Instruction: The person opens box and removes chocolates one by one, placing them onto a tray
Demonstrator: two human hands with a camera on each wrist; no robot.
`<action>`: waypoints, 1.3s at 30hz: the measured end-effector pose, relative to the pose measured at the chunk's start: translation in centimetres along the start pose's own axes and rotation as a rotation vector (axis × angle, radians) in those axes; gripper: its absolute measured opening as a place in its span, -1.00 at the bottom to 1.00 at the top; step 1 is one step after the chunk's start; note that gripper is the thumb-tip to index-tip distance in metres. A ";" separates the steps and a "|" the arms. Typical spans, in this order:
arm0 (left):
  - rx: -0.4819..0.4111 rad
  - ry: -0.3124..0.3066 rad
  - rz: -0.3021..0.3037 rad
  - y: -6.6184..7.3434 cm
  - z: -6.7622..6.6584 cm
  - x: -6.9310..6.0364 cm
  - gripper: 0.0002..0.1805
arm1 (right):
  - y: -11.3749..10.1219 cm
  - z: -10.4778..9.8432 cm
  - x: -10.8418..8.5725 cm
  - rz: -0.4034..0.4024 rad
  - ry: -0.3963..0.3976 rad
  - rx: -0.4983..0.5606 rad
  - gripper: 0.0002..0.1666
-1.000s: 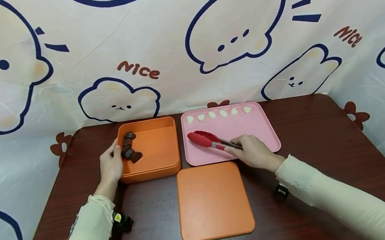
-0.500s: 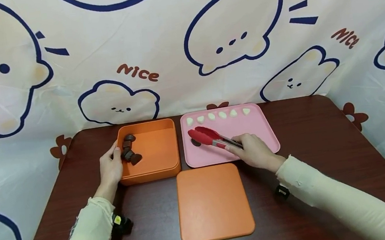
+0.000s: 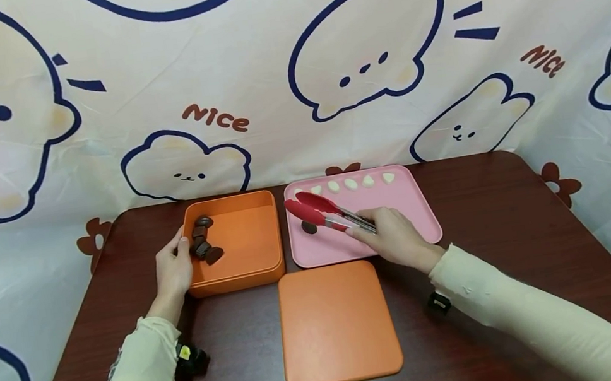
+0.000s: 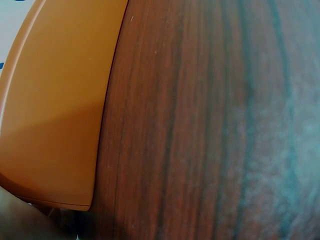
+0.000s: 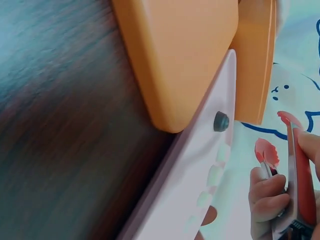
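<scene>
My right hand (image 3: 397,236) grips red-tipped tongs (image 3: 326,212), whose tips stand apart above the left part of the pink tray (image 3: 395,221). In the right wrist view the tongs (image 5: 301,180) have nothing between their tips. A dark chocolate piece (image 3: 309,227) lies on the tray below the tongs; several white pieces (image 3: 368,181) line its back edge. My left hand (image 3: 173,269) holds the left wall of the orange box (image 3: 248,235), thumb at the rim. Several dark chocolates (image 3: 213,254) lie along the box's left side.
An orange square lid (image 3: 338,326) lies flat on the brown table (image 3: 234,352), in front of the box and tray. Behind the table hangs a white cloth (image 3: 267,62) with blue drawings.
The tongs came away from the dark piece, which now lies uncovered on the tray, and moved up and left with wider-spread tips. The left hand still holds the box.
</scene>
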State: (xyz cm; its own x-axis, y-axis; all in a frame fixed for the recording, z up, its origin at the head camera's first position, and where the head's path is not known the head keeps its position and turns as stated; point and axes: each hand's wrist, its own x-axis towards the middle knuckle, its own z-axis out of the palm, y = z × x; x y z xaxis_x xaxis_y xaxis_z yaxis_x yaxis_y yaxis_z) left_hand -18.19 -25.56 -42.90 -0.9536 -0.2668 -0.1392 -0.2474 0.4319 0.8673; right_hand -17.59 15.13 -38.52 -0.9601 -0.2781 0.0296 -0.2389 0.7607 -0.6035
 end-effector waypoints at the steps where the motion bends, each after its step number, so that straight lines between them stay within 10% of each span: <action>1: 0.000 0.000 0.000 0.0 0.0 0.0 -0.45 | -0.2 0.0 0.1 -0.006 0.004 -0.001 -0.73; 23: -0.004 -0.008 0.010 -0.2 0.0 0.0 -0.45 | -5.0 1.3 2.0 -0.124 0.030 -0.028 -0.72; 39: -0.017 -0.003 0.015 -0.3 0.0 0.0 -0.46 | -8.3 4.3 2.8 -0.184 -0.079 -0.245 -0.60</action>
State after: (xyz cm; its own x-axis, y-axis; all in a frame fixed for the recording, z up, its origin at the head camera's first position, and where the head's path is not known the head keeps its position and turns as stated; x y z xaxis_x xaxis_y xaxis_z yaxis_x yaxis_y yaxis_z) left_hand -18.08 -25.68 -43.14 -0.9578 -0.2577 -0.1273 -0.2299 0.4214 0.8773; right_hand -17.71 5.53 -36.84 -0.8854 -0.4618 0.0526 -0.4449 0.8094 -0.3834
